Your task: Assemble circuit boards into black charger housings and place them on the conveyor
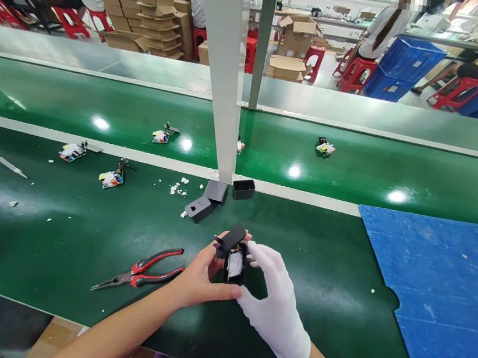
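Between my two hands is a small black plastic case with whitish material inside. Its flat black lid sits tilted across the far end. My bare left hand grips the case from the left, thumb along the near side. In a white glove, my right hand holds its right side; some fingertips are hidden behind it. Left of my hands lie long-nose pliers with red and black handles, jaws pointing left. Beyond them rest a grey-black case, another dark case and an upright open-topped black case.
Circuit boards with wires lie at the left, and more sit on the green conveyor belt. White crumbs are scattered about. A pale blade-like strip lies far left. A metal post rises ahead; a blue mat covers the right side.
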`<action>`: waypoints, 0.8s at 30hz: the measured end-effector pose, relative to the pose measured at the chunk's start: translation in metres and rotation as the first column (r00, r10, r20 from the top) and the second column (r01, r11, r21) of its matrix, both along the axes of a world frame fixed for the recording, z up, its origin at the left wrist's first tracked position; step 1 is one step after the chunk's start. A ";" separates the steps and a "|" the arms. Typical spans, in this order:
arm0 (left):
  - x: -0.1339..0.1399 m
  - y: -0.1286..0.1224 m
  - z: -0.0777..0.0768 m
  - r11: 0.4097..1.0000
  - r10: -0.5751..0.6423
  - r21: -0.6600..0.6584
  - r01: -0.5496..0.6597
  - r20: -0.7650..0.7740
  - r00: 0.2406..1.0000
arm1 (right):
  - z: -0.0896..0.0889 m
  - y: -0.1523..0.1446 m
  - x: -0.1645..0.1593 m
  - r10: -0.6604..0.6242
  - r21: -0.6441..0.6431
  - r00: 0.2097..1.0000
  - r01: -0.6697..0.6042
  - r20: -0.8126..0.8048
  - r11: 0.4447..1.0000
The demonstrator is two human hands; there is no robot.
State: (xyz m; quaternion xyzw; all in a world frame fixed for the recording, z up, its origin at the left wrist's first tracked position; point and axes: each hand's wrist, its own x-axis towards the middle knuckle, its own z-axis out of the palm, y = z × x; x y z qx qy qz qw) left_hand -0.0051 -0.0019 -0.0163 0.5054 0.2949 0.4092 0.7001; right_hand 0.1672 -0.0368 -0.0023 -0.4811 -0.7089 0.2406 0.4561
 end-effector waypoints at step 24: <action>0.001 0.000 0.000 0.887 0.233 0.448 -0.111 -0.228 0.945 | 0.037 -0.013 -0.017 -0.148 0.464 0.871 -0.100 0.469 0.880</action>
